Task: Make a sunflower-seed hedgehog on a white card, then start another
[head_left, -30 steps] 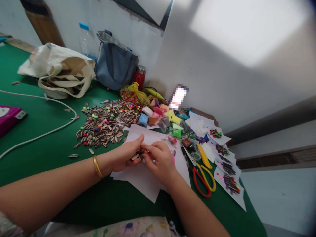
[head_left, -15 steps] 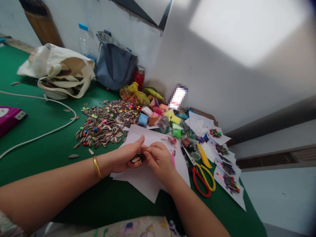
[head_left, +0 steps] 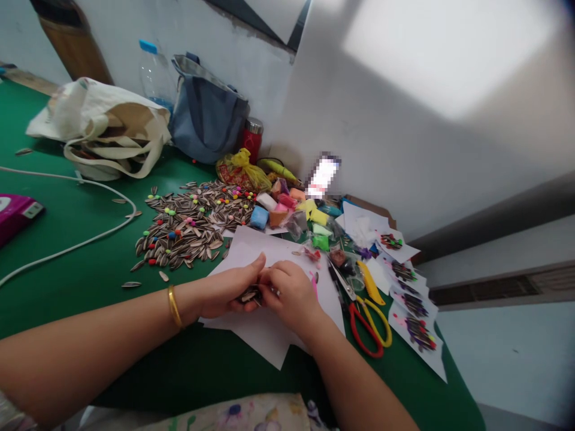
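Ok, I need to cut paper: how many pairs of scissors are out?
2: red-handled scissors and yellow-handled scissors, overlapping right of the right hand; more may hide in the clutter.

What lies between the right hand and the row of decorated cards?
Head view: red-handled scissors and yellow-handled scissors lie between the right hand and the decorated cards.

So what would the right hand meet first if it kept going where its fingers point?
Probably the sunflower seeds held in the left hand; the right hand seems to touch them.
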Demonstrator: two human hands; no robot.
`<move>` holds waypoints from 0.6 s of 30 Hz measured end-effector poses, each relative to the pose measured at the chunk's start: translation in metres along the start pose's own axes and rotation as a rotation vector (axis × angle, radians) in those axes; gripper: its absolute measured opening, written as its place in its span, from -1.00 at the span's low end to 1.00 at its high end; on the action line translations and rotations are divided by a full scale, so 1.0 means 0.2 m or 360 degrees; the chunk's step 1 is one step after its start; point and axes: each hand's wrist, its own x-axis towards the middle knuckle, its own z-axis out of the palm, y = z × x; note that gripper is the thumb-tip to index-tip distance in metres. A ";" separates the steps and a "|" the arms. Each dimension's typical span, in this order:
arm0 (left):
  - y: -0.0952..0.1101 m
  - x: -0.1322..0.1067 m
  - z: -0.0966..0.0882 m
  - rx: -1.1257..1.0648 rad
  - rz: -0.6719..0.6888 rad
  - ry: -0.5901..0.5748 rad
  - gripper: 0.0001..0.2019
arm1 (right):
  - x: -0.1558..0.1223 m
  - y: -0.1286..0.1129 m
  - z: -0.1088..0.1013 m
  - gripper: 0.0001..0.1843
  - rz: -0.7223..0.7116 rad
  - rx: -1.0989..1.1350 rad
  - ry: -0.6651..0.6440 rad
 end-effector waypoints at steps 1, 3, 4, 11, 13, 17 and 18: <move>0.00 0.00 0.00 -0.0007 0.0010 -0.0022 -0.25 | 0.00 0.00 0.00 -0.95 0.0001 0.0013 0.0004; 0.00 0.00 0.01 -0.0008 0.0008 -0.0032 -0.25 | 0.00 0.00 0.00 -0.95 -0.0028 0.0034 -0.0009; 0.00 0.00 0.01 0.0001 -0.0004 -0.0020 -0.24 | 0.00 0.00 0.00 -0.94 -0.0052 0.0020 -0.0027; -0.02 0.00 0.01 0.0066 -0.0007 -0.0014 -0.24 | 0.00 -0.04 0.00 -0.94 -0.0129 -0.0301 -0.0044; -0.01 0.00 0.00 0.0016 0.0025 -0.0029 -0.28 | 0.00 -0.03 -0.01 -0.92 -0.0095 -0.0196 0.0044; 0.02 -0.01 -0.01 -0.0100 0.0126 0.0007 -0.41 | 0.00 0.00 -0.04 -0.89 0.0155 0.0271 0.0346; 0.02 -0.01 -0.02 -0.0091 0.0162 0.0031 -0.46 | 0.00 0.01 -0.04 -0.88 0.0218 0.0352 0.0401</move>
